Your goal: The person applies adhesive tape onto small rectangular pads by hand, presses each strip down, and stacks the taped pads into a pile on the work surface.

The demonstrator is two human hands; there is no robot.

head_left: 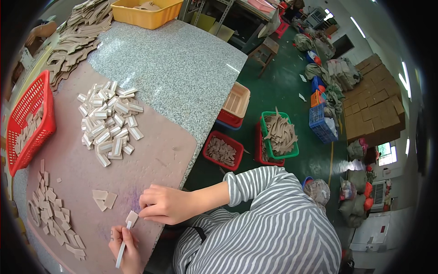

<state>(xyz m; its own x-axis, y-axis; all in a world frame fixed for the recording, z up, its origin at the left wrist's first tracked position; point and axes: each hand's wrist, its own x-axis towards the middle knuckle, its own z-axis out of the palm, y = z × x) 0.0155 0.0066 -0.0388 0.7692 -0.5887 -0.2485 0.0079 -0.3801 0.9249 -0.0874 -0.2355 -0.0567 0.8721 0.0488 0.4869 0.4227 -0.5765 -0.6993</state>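
Observation:
Near the front edge of the table, a small beige piece [132, 217] lies between my hands. My left hand [125, 250] pinches a narrow white strip [122, 254], whose upper end rests on this piece. My right hand [165, 204] is closed, its fingertips bunched at the piece's right edge; what they grip, if anything, is hidden. A few loose beige pieces [109, 200] lie just beyond. Farther off is a heap of beige pieces with white strips on them [109, 119]. Plain beige pieces [57, 214] are spread at the left, beside a ring-shaped object [33, 213].
A red basket [49, 123] with beige pieces stands at the left edge. A yellow bin [146, 17] and stacked beige cut sheets [77, 43] sit at the far end. On the floor to the right are a red bin [239, 157] and a green crate [295, 150] of scraps.

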